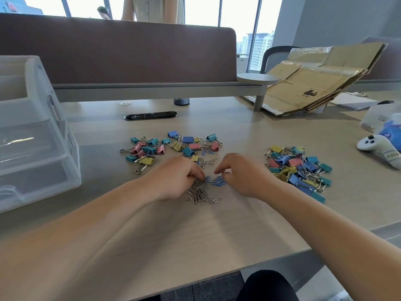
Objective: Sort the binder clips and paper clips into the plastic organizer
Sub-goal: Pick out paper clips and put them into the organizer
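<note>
The organizer [43, 161] stands far left, well apart from everything loose. The left pile [171, 146] of binder clips lies mid-table. Just in front, the left hand [175, 177] curls its fingertips onto the silver clips [200, 195]. The right hand [243, 174] pinches narrowly at the blue clips [218, 181]. The right pile [299, 170] lies beyond. The paper clips are probably light, thin, slippery and prone to tangling, so pinch each by its wire loop. Binder clips look stiffer and are best gripped by the body.
</note>
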Action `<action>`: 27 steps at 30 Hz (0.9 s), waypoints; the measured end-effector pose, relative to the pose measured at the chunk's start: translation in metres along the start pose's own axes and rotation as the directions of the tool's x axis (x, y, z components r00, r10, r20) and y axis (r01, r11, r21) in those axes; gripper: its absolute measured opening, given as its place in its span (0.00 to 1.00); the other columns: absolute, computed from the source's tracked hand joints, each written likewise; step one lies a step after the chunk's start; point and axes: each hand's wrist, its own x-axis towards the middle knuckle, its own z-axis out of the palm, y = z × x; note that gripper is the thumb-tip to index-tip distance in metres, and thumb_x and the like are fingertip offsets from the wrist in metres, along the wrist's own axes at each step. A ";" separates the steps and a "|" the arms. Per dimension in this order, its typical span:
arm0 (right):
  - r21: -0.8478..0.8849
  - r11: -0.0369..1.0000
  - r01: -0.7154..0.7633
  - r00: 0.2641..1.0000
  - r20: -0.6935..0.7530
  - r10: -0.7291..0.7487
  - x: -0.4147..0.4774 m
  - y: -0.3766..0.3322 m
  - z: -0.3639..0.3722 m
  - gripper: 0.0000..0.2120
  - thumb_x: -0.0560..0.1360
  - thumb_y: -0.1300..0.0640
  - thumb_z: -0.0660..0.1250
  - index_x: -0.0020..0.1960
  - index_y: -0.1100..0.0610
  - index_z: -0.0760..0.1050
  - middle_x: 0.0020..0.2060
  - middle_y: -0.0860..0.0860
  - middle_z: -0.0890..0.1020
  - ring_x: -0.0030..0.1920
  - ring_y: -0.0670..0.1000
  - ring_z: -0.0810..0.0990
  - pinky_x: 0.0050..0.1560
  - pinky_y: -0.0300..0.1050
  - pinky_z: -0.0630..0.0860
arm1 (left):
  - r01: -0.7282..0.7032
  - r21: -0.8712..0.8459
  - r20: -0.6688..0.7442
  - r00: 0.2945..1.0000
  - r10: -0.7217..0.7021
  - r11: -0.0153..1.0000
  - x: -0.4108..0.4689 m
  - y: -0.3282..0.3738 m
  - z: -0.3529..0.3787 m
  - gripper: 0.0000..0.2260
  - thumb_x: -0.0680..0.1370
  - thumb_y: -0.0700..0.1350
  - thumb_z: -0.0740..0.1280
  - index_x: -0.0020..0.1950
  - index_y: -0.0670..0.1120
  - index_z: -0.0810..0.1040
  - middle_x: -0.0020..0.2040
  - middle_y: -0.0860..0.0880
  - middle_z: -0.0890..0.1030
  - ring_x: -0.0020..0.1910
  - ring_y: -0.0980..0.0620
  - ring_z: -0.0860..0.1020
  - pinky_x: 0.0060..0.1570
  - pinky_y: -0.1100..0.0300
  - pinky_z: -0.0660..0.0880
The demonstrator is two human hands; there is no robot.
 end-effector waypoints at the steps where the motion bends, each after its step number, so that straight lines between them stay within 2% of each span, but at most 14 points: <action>1: 0.016 1.000 0.011 1.000 0.006 -0.011 0.001 -0.001 0.000 0.14 0.79 0.56 0.62 0.57 0.42 0.81 0.58 0.45 0.79 0.56 0.48 0.78 0.56 0.46 0.77 | -0.005 -0.002 0.004 1.000 0.005 1.000 -0.001 0.000 0.000 0.17 0.78 0.36 0.61 0.58 0.52 0.83 0.62 0.60 0.79 0.61 0.60 0.75 0.62 0.67 0.67; 6: 0.018 0.998 0.067 0.993 0.100 -0.069 0.000 -0.014 0.000 0.16 0.79 0.56 0.61 0.59 0.40 0.81 0.58 0.45 0.76 0.57 0.49 0.75 0.57 0.46 0.75 | -0.012 0.019 0.035 0.999 0.011 1.000 -0.004 -0.008 0.001 0.18 0.78 0.35 0.61 0.59 0.52 0.83 0.63 0.61 0.78 0.62 0.59 0.75 0.65 0.63 0.68; 10: -0.019 0.997 0.074 0.992 0.108 -0.071 -0.001 -0.016 0.000 0.16 0.80 0.56 0.61 0.59 0.39 0.80 0.57 0.44 0.74 0.56 0.47 0.72 0.56 0.43 0.73 | -0.034 0.081 0.018 0.999 0.032 0.996 -0.007 -0.008 0.000 0.19 0.79 0.36 0.60 0.62 0.53 0.81 0.65 0.57 0.76 0.63 0.56 0.73 0.55 0.67 0.64; 13: -0.044 0.997 0.070 0.992 0.105 -0.065 -0.001 -0.015 0.000 0.17 0.79 0.57 0.60 0.60 0.40 0.80 0.57 0.44 0.75 0.57 0.47 0.73 0.56 0.41 0.72 | -0.034 0.079 0.010 0.999 0.033 0.996 -0.009 -0.005 0.000 0.18 0.80 0.37 0.59 0.62 0.52 0.81 0.64 0.56 0.75 0.62 0.55 0.71 0.53 0.68 0.61; 17: -0.075 0.995 0.065 0.991 0.119 -0.056 -0.005 -0.015 -0.004 0.19 0.79 0.59 0.58 0.60 0.42 0.80 0.58 0.45 0.75 0.58 0.46 0.73 0.54 0.39 0.71 | -0.035 0.101 0.010 0.999 0.035 0.994 -0.010 -0.003 -0.002 0.17 0.80 0.38 0.59 0.60 0.53 0.82 0.63 0.56 0.75 0.63 0.56 0.71 0.53 0.67 0.61; 21: -0.088 0.994 0.059 0.991 0.126 -0.048 -0.010 -0.015 -0.004 0.20 0.79 0.59 0.58 0.60 0.40 0.80 0.58 0.45 0.75 0.56 0.47 0.75 0.49 0.38 0.70 | -0.007 0.102 -0.013 1.000 0.008 0.995 -0.012 0.001 -0.002 0.19 0.80 0.39 0.58 0.66 0.53 0.78 0.62 0.54 0.75 0.63 0.54 0.71 0.60 0.59 0.69; 23: -0.085 0.995 0.059 0.992 0.116 -0.048 -0.011 -0.015 -0.003 0.19 0.79 0.58 0.59 0.61 0.39 0.79 0.57 0.45 0.74 0.59 0.46 0.73 0.51 0.38 0.69 | 0.010 0.084 0.014 1.000 -0.011 0.996 -0.013 0.006 -0.002 0.20 0.80 0.40 0.58 0.69 0.54 0.75 0.62 0.53 0.74 0.61 0.54 0.71 0.58 0.58 0.70; 27: -0.108 0.991 0.082 0.990 0.125 -0.068 -0.012 -0.017 -0.003 0.18 0.80 0.58 0.59 0.61 0.40 0.79 0.56 0.48 0.74 0.59 0.48 0.71 0.56 0.43 0.73 | 0.005 0.138 0.075 0.997 -0.015 0.990 -0.014 0.012 0.001 0.18 0.81 0.44 0.57 0.68 0.58 0.75 0.61 0.52 0.71 0.57 0.54 0.70 0.50 0.61 0.67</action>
